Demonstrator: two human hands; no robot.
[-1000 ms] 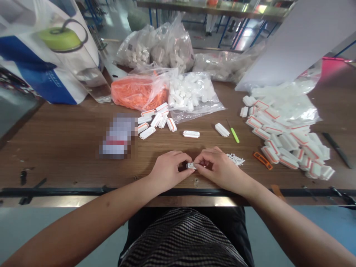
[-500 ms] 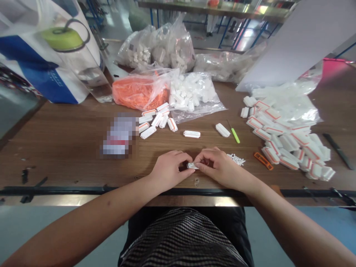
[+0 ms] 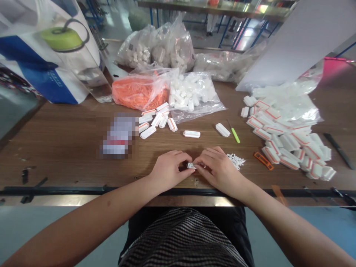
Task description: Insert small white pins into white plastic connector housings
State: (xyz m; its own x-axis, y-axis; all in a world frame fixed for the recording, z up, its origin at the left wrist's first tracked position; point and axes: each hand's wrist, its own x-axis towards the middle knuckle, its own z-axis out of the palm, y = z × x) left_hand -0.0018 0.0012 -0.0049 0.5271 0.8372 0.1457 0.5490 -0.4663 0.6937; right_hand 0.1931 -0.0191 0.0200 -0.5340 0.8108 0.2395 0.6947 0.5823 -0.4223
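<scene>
Near the front edge of the table, my left hand [image 3: 169, 168] pinches a small white plastic housing [image 3: 190, 165] between thumb and fingers. My right hand [image 3: 218, 167] is closed at the housing's right end, thumb and fingertips on it and covering that end. Whether a smaller piece sits between those fingertips I cannot tell. Beside my right hand lies a heap of tiny white parts [image 3: 236, 161]. Beyond my hands are one white housing [image 3: 191, 134] lying flat, another white housing [image 3: 223, 130] at a slant, and a thin screwdriver with a yellow-green handle [image 3: 235, 135].
White housings with orange strips [image 3: 289, 144] pile up at right, near an orange frame piece [image 3: 263, 161] and a black strip [image 3: 338, 151]. Bags of orange parts [image 3: 139, 91] and white parts [image 3: 191, 91] lie behind several loose housings [image 3: 148, 132]. A bottle [image 3: 80, 66] stands at left.
My right hand has turned slightly, its fingers now straighter and flatter against the housing's end. More of the tiny-parts heap shows. My left hand has hardly moved.
</scene>
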